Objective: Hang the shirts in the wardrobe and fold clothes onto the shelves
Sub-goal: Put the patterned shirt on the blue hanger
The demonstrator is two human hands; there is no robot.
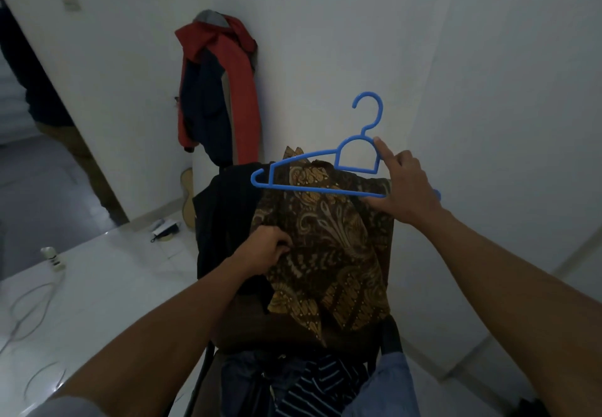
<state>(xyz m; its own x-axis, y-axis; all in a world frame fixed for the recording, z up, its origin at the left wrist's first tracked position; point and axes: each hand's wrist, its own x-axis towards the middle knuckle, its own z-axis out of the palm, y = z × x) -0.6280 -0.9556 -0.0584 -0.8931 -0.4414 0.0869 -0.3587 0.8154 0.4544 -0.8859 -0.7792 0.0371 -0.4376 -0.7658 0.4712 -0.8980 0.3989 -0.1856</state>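
Note:
A brown batik shirt [335,250] with gold patterns lies draped over a chair back, on top of a black garment [224,218]. My right hand [404,185] grips a blue plastic hanger [325,169] by its right shoulder and holds it over the shirt's collar, hook pointing up. My left hand [267,250] pinches the shirt's left edge. More clothes, among them a dark striped piece [312,387] and a light blue one [387,387], are piled on the chair seat below.
A red and navy jacket [218,91] hangs on the white wall behind the chair. An open doorway [49,143] is at the left. On the white tiled floor lie a white cable [29,312], a small bottle [53,258] and some small items [164,229].

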